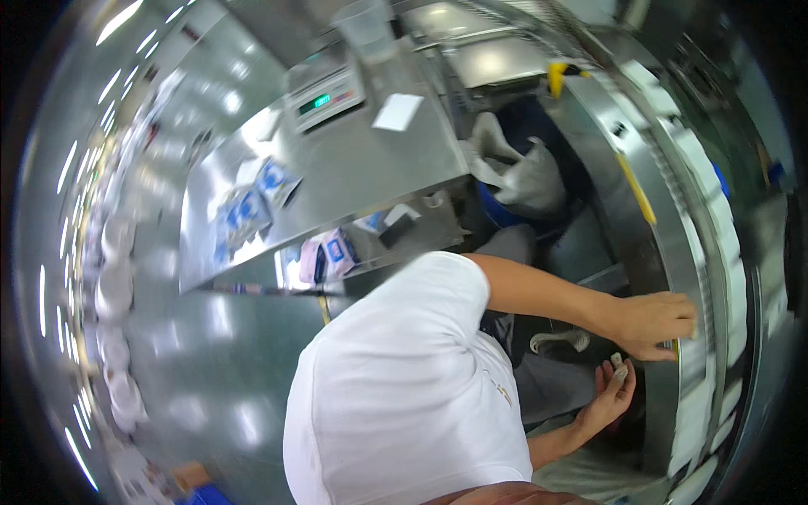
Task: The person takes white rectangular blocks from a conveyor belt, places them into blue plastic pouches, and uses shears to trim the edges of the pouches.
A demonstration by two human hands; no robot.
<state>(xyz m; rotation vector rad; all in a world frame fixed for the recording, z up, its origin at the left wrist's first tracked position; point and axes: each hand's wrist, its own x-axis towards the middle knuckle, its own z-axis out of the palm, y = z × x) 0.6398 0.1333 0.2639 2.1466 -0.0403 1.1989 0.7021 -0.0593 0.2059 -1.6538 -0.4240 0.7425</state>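
Note:
My left hand (656, 326) is at the metal edge of the conveyor frame (665, 252) on the right, back of the hand upward and fingers curled. A bit of yellow shows under its fingers; what they grip, if anything, is hidden. Lower and closer to my body, my right hand (612, 393) is turned partly palm up, its fingers bent round a small pale piece (619, 365) too small to name. White packs (711, 181) stand in a row along the conveyor, just past my left hand.
A steel table (362, 160) carries a scale (328, 91), a clear plastic tub (366, 29), a white card (398, 111) and blue-and-white packets (244, 215). A pink packet (328, 255) lies on its lower shelf. A blue bin (505, 206) with a white liner stands between table and conveyor.

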